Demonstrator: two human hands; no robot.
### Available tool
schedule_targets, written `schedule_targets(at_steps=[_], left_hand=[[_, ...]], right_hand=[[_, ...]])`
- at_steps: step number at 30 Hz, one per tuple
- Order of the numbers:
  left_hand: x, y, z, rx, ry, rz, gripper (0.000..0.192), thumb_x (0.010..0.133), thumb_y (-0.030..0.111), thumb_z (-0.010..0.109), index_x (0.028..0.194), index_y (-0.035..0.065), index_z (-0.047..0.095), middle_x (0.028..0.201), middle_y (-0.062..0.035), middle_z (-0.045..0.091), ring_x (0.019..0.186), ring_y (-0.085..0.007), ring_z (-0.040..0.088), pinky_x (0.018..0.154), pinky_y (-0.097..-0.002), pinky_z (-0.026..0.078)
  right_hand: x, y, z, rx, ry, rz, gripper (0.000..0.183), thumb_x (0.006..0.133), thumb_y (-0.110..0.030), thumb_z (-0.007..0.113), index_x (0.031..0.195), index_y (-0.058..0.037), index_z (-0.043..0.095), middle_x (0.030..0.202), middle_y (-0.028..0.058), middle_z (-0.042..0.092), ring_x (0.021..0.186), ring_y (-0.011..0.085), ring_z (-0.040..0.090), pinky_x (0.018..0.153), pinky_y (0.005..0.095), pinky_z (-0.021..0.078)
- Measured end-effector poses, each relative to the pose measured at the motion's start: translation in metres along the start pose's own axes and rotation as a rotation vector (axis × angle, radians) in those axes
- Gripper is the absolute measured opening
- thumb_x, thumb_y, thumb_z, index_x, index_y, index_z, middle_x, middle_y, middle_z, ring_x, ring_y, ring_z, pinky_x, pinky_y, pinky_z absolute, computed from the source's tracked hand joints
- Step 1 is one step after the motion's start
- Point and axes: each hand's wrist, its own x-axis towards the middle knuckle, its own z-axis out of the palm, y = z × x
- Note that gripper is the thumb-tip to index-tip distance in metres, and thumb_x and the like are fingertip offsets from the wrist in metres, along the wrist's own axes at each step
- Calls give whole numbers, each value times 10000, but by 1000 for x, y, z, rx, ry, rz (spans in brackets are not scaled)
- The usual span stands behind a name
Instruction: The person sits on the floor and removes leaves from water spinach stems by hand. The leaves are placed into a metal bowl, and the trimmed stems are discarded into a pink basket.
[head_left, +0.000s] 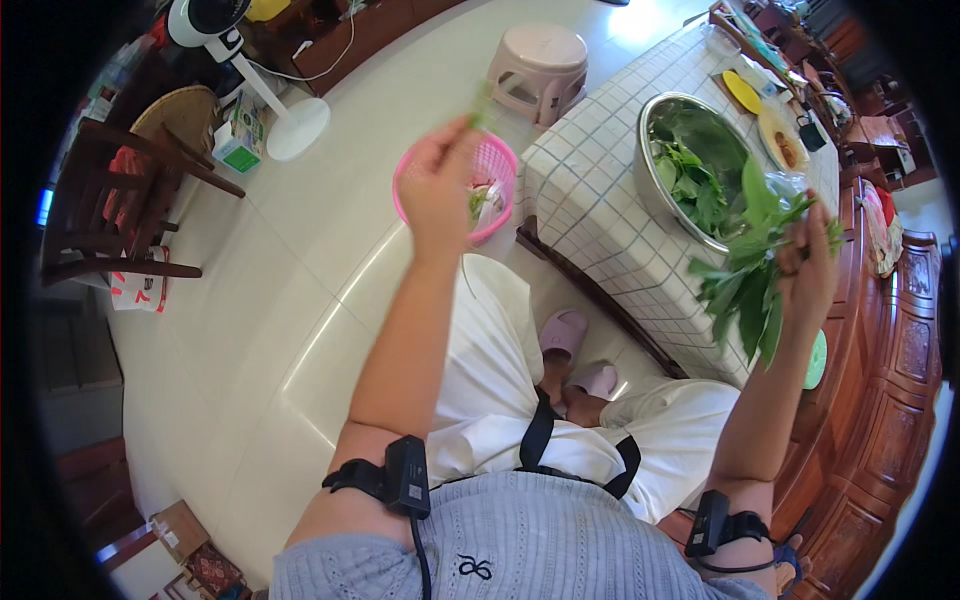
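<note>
In my left hand (439, 176), raised over the near side of a pink plastic basket (512, 161), is a thin green stem (480, 112), blurred. The basket stands on the floor with scraps and something white inside. My right hand (808, 262) grips a bunch of leafy greens (750, 277) that hangs down beside the table's edge. Just left of that bunch, a stainless steel bowl (643, 161) holds more green leaves (690, 180). The bowl rests on a table with a checked cloth (577, 172).
A beige plastic stool (540, 64) stands beyond the basket. Farther along the table lie a yellow lid (742, 91) and a plate with food (772, 127). A white pedestal fan (298, 127) and a dark wooden chair (112, 202) are at the left, a carved wooden bench (870, 405) at the right.
</note>
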Motion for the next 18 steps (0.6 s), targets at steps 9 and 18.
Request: schedule_targets(at_steps=[9, 18], left_hand=[[121, -111, -86, -310, 256, -196, 257, 888, -16, 622, 1142, -43, 601, 1031, -108, 666, 910, -165, 635, 766, -271, 519], [149, -198, -92, -309, 174, -249, 249, 892, -23, 611, 1140, -38, 595, 1031, -96, 663, 851, -146, 611, 749, -262, 495]], right_hand=[[94, 44, 32, -1068, -142, -54, 387, 913, -284, 636, 1225, -57, 628, 679, -77, 462, 533, 20, 346, 488, 192, 254], [14, 25, 8, -559, -139, 185, 391, 926, -176, 579, 1264, 18, 546, 685, -80, 375, 520, 3, 306, 456, 179, 199]])
